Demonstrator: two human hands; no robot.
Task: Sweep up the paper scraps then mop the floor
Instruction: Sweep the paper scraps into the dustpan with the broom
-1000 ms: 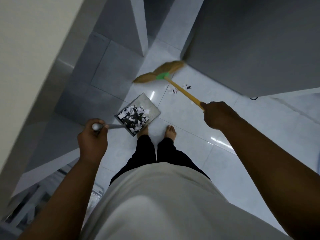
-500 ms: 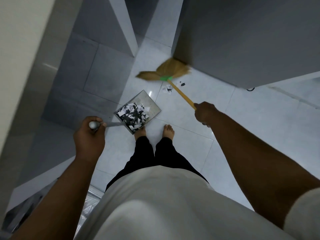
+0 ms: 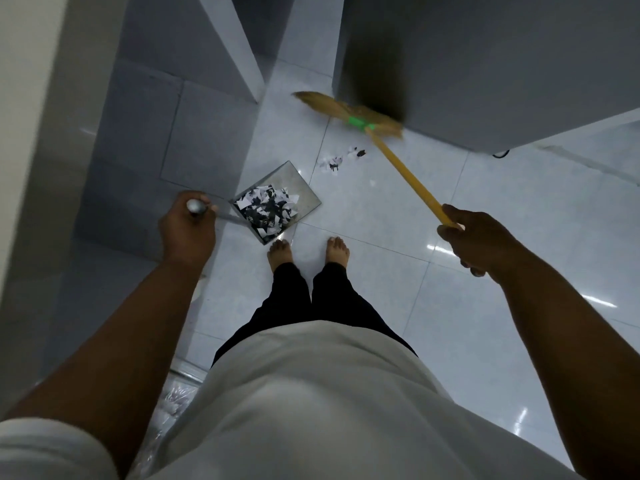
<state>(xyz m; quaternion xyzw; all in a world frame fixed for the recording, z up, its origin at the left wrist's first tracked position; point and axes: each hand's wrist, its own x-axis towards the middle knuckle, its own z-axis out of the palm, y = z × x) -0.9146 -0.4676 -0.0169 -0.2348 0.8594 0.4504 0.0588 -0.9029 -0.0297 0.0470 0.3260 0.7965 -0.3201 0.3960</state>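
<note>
Grey wall (image 3: 485, 64), black cable (image 3: 500, 154), crinkled plastic (image 3: 173, 400)

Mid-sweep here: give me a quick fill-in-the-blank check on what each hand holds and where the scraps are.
The left hand grips the ____ of the dustpan. The right hand holds the broom, whose band near the bristles is ____. Loose scraps lie on the ____, between dustpan and bristles.
Missing: handle; green; floor.
</note>
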